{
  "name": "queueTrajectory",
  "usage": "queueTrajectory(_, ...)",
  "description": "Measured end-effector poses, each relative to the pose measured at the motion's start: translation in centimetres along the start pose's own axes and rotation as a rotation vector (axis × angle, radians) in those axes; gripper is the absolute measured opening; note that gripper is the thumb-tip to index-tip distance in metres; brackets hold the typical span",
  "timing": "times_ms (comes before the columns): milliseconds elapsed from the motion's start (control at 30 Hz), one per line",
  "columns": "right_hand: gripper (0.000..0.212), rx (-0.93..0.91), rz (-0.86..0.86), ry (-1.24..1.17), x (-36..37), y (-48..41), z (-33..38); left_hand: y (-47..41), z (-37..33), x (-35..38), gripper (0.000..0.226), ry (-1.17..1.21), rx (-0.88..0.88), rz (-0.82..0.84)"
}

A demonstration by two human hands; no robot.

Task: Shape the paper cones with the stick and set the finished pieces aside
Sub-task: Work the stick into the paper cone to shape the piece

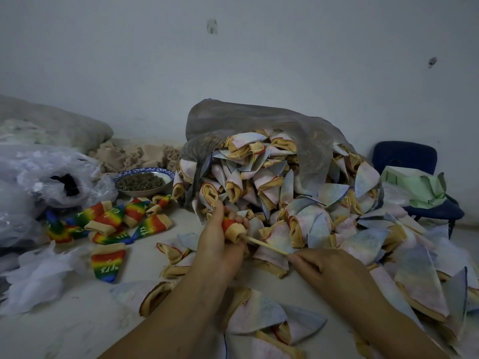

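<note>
I am seeing bare floor [77,330] lying open at the lower left, below the scattered rainbow pieces [111,224], and it is giving a hand room to pass. Ahead and to the right, the heap of pale cones [298,193] spilling from the grey sack [259,120] is blocking the way. A bowl [140,193] and crumpled plastic bags [39,177] are crowding the far left.

Background items, floor level.
Blue-rimmed bowl [145,194] of dark pellets beside clear plastic bags [39,174], left; tan fluff heap [134,154] behind it. Blue chair [404,154], right, carries a crumpled green sheet [420,186].
</note>
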State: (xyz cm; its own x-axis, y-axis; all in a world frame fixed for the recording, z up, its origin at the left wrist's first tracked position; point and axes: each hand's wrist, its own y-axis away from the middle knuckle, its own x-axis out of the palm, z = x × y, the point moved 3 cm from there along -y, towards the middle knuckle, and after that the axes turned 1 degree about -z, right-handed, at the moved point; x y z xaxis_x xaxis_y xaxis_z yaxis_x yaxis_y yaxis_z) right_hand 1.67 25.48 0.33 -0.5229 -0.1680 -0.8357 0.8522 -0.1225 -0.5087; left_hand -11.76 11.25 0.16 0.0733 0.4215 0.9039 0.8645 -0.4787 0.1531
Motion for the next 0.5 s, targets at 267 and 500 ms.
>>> queueTrajectory(267, 0.052, -0.019, 0.017, 0.0, -0.05, -0.21, 0.57, 0.25, 0.25, 0.13, 0.018, -0.067, 0.034, 0.009)
queueTrajectory(500, 0.069, 0.01, 0.035, 0.032, -0.12, -0.32, 0.66, 0.43, 0.4, 0.11, 0.02, -0.118, 0.005, 0.052)
